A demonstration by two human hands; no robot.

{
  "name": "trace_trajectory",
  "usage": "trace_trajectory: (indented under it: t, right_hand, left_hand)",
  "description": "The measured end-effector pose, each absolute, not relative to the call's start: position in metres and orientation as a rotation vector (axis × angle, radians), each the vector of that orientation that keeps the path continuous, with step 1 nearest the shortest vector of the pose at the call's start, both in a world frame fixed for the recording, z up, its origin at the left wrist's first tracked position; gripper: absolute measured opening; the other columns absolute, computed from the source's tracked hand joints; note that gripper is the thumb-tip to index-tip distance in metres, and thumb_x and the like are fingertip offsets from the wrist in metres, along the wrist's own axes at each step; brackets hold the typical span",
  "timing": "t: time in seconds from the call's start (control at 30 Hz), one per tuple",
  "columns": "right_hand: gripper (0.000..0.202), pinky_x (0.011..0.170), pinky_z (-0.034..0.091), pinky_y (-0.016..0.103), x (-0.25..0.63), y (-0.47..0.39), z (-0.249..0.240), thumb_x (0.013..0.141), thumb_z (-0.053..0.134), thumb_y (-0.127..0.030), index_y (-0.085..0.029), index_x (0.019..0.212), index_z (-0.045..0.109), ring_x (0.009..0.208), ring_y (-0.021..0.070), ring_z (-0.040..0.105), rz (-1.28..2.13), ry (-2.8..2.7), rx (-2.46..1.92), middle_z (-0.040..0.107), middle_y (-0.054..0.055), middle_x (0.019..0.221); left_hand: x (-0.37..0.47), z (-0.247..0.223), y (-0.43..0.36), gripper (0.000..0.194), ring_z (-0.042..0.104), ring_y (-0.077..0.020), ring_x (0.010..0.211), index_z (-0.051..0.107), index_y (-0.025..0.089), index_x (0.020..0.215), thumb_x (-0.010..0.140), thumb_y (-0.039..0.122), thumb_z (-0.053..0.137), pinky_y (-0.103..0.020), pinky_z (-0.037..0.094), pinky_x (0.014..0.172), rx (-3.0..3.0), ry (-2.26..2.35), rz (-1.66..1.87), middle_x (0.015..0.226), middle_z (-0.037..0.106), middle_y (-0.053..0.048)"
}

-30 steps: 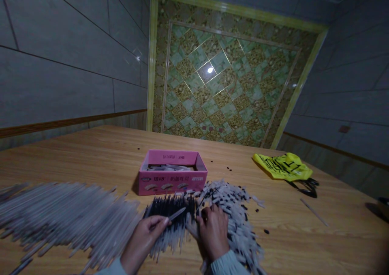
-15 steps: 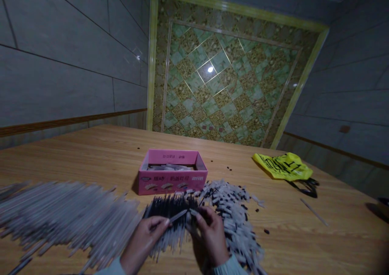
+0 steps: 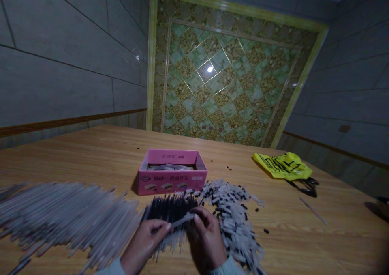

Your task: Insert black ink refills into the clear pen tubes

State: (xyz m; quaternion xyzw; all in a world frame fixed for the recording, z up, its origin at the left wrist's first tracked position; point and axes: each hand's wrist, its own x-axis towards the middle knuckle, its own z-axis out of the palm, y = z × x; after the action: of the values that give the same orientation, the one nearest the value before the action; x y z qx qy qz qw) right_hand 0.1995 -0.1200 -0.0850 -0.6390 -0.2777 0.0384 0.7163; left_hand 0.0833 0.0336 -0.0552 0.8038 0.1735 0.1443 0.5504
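My left hand (image 3: pixel 148 236) is closed, pinching a slim translucent pen barrel (image 3: pixel 180 221) between thumb and fingertips. Its far end meets the fingertips of my right hand (image 3: pixel 207 230), which are pressed around a small whitish piece that looks like a pen cap (image 3: pixel 190 215). A thin dark stick (image 3: pixel 201 199) juts up beside the right fingers. Beneath both hands lies a row of slim pieces with black upper ends (image 3: pixel 172 208), partly hidden by them. Right of my right hand spreads a heap of small translucent caps and black bits (image 3: pixel 235 218).
Many long clear tubes (image 3: pixel 69 218) lie heaped at the left. Behind my hands stands an open pink box (image 3: pixel 173 183) with pale sticks inside. A yellow bag (image 3: pixel 282 166) with black straps and a lone tube (image 3: pixel 314 211) lie at the right on the wooden table (image 3: pixel 100 153).
The barrel's far end and the right fingertips have dropped slightly. The right fingers have closed in around where barrel and whitish piece meet. The left hand has barely shifted.
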Motion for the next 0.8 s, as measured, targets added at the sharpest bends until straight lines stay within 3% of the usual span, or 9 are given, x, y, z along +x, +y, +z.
trace_trajectory:
  t: [0.1, 0.17, 0.23, 0.3, 0.47, 0.8]
  right_hand:
    - [0.027, 0.084, 0.047, 0.035, 0.196, -0.122, -0.081, 0.081, 0.058, -0.035, -0.016, 0.095, 0.07, 0.092, 0.0246, 0.062, 0.09, -0.689, -1.487, 0.07, 0.01, 0.094]
    - [0.027, 0.087, 0.046, 0.035, 0.195, -0.124, -0.078, 0.083, 0.056, -0.033, -0.018, 0.102, 0.069, 0.097, 0.0244, 0.061, 0.062, -0.728, -1.521, 0.069, 0.011, 0.102]
    - [0.025, 0.086, 0.046, 0.033, 0.193, -0.126, -0.072, 0.083, 0.055, -0.03, -0.018, 0.1, 0.068, 0.096, 0.0232, 0.061, 0.017, -0.786, -1.562, 0.069, 0.009, 0.1]
    - [0.021, 0.08, 0.047, 0.029, 0.192, -0.127, -0.067, 0.083, 0.053, -0.027, -0.018, 0.094, 0.069, 0.089, 0.0212, 0.062, -0.046, -0.862, -1.613, 0.069, 0.007, 0.092]
    - [0.022, 0.068, 0.046, 0.025, 0.19, -0.128, -0.06, 0.087, 0.048, -0.026, -0.019, 0.087, 0.068, 0.075, 0.0175, 0.061, -0.198, -1.03, -1.697, 0.065, 0.005, 0.078]
    - [0.027, 0.066, 0.046, 0.025, 0.193, -0.125, -0.071, 0.089, 0.046, -0.031, -0.019, 0.085, 0.07, 0.071, 0.0176, 0.061, -0.268, -1.038, -1.791, 0.067, 0.005, 0.076]
  left_hand:
    - [0.085, -0.062, 0.035, 0.05, 0.052, -0.0168, 0.057, 0.071, 0.015, 0.064, 0.066, 0.062, 0.056, -0.025, 0.039, 0.055, 1.836, 0.4, 0.292, 0.055, 0.061, -0.001]
    - [0.086, -0.067, 0.037, 0.055, 0.038, -0.0112, 0.043, 0.07, 0.013, 0.069, 0.065, 0.066, 0.054, -0.024, 0.03, 0.045, 1.754, 0.434, 0.213, 0.042, 0.046, 0.004]
    - [0.086, -0.069, 0.037, 0.061, 0.021, -0.008, 0.036, 0.068, 0.012, 0.074, 0.064, 0.07, 0.051, -0.023, 0.017, 0.039, 1.666, 0.462, 0.126, 0.036, 0.028, 0.011]
    - [0.085, -0.067, 0.037, 0.064, 0.015, -0.007, 0.035, 0.067, 0.011, 0.076, 0.063, 0.072, 0.05, -0.023, 0.011, 0.039, 1.635, 0.455, 0.085, 0.036, 0.023, 0.012]
    - [0.081, -0.058, 0.037, 0.058, 0.028, -0.0086, 0.044, 0.069, 0.011, 0.066, 0.063, 0.067, 0.055, -0.023, 0.017, 0.042, 1.755, 0.397, 0.171, 0.044, 0.039, 0.005]
    - [0.08, -0.054, 0.037, 0.043, 0.055, -0.0189, 0.062, 0.071, 0.017, 0.058, 0.067, 0.056, 0.056, -0.025, 0.039, 0.056, 1.957, 0.391, 0.313, 0.056, 0.064, -0.001]
